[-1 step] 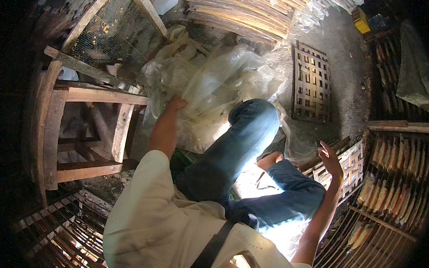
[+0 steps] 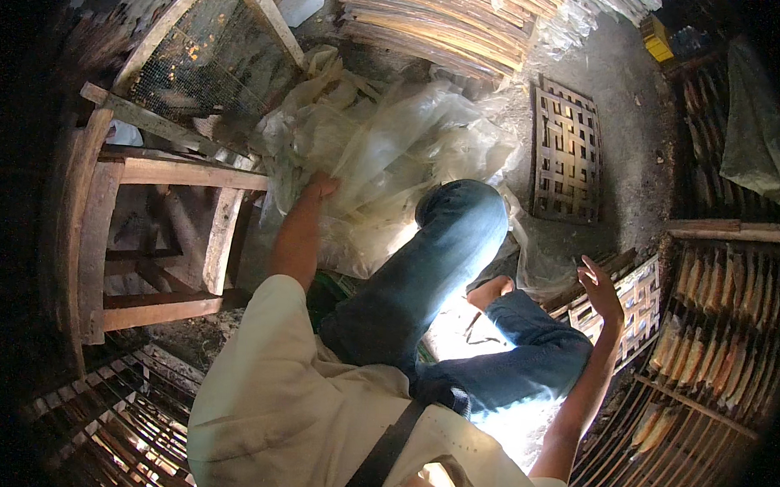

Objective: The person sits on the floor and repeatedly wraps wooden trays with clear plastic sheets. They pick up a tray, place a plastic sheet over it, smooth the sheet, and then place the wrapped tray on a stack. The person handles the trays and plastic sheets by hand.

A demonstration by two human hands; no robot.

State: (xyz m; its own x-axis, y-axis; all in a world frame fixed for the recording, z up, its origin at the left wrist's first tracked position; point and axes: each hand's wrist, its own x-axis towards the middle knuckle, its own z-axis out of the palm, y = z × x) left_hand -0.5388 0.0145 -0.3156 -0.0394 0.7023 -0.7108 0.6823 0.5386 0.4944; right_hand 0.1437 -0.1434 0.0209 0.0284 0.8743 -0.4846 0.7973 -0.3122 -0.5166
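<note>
My left hand (image 2: 322,187) reaches into a heap of crumpled clear plastic sheeting (image 2: 394,144) on the floor. Its fingers are curled and look closed on the edge of the sheeting, though the fingertips are partly hidden. Out to the right, my right hand (image 2: 600,294) is raised beside my bent knee, fingers stretched and holding nothing. Closest to that hand is a slatted bamboo lattice panel (image 2: 642,298), with no contact that I can make out.
A wooden frame stand (image 2: 184,175) is at the left, with a mesh screen (image 2: 211,57) behind it. Stacked bamboo strips (image 2: 443,24) lie at the far side. Another woven lattice panel (image 2: 542,150) rests on the floor. Racks with pale strips (image 2: 707,362) stand at the right.
</note>
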